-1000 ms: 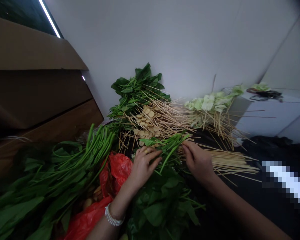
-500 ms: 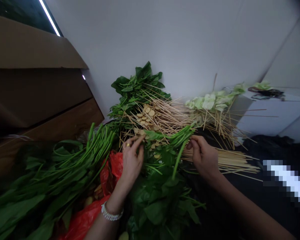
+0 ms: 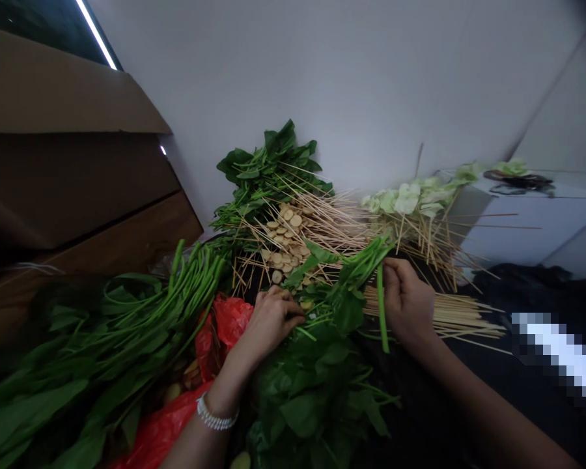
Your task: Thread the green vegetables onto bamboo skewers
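My right hand is closed at the stem end of a small bunch of leafy greens, held above the pile; one loose stem hangs beside the fingers. Bent and drawn together, the fingers of my left hand reach the near edge of the lower heap of leafy greens. What they pinch, if anything, is hidden. Just beyond that hand lie round potato-like slices on bamboo skewers. Bare skewers lie in a bundle beside my right hand.
Long-stemmed greens spread at the left, beside a red plastic bag. More greens lean on the white wall at the back. Skewered pale cabbage leaves stand back right. A cardboard box is at the far left.
My right hand has moved slightly right, and the small bunch of greens came with it. My left hand has dropped from the potato-like slices to the lower greens, its fingers drawing in.
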`<state>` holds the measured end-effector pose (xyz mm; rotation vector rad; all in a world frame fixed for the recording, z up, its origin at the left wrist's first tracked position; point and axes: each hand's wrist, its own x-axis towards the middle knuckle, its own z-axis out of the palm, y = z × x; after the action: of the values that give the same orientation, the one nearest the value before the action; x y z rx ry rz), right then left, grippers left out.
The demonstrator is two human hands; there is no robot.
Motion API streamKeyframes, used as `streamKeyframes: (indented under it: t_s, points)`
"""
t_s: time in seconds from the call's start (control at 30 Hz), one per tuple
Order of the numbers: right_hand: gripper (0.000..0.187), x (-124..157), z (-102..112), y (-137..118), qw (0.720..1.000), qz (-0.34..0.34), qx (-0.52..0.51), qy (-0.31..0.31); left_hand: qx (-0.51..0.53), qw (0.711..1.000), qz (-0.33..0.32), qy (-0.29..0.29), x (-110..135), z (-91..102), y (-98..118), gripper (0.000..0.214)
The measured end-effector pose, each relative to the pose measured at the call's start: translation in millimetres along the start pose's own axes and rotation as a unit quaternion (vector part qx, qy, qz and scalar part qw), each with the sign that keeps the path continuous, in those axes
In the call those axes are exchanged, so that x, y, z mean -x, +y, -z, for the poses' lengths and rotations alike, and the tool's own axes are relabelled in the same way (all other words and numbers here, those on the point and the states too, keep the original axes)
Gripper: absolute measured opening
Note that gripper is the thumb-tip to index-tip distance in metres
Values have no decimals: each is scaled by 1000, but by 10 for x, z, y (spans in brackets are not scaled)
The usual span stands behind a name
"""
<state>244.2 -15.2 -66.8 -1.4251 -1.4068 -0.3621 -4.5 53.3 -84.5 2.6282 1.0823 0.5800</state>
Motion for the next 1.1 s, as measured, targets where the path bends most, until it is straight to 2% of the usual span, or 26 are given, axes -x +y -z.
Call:
streamKeyframes:
  t_s: [0.17, 0.27, 0.4, 0.5, 0.57, 0.63, 0.7, 0.77, 0.87, 1.0, 1.1]
  points:
    - [22, 31, -29, -8, 1000, 21, -5, -13, -36, 998, -13, -41, 14, -7, 18, 14]
    - [22, 81, -64, -18, 998, 47, -8, -35, -20, 999, -12, -32, 14, -33, 14, 9]
    - [21, 151, -107, -49, 994, 77, -21, -69, 32, 995, 38, 87, 7, -40, -37, 13]
    - [20, 188, -123, -79, 990, 109, -30, -82, 114, 977, 91, 157, -11, -16, -73, 15]
    - [20, 209, -133, -98, 987, 128, -31, -88, 217, 948, 137, 188, -34, -4, -77, 21]
    - [21, 234, -148, -113, 985, 139, -29, -101, 337, 904, 163, 205, -62, 1, -67, 34]
    - [23, 265, -170, -125, 982, 147, -23, -119, 428, 867, 163, 199, -87, 4, -52, 46]
    - [24, 299, -196, -133, 978, 159, -15, -133, 470, 847, 160, 191, -100, 9, -35, 46]
    - [25, 341, -229, -134, 974, 174, -6, -146, 506, 830, 157, 173, -95, 23, 3, 40]
    - [25, 364, -253, -120, 972, 171, 1, -158, 574, 799, 145, 107, -62, 57, 87, 33]
    - [26, 366, -257, -113, 972, 167, 2, -166, 588, 794, 134, 76, -44, 69, 132, 28]
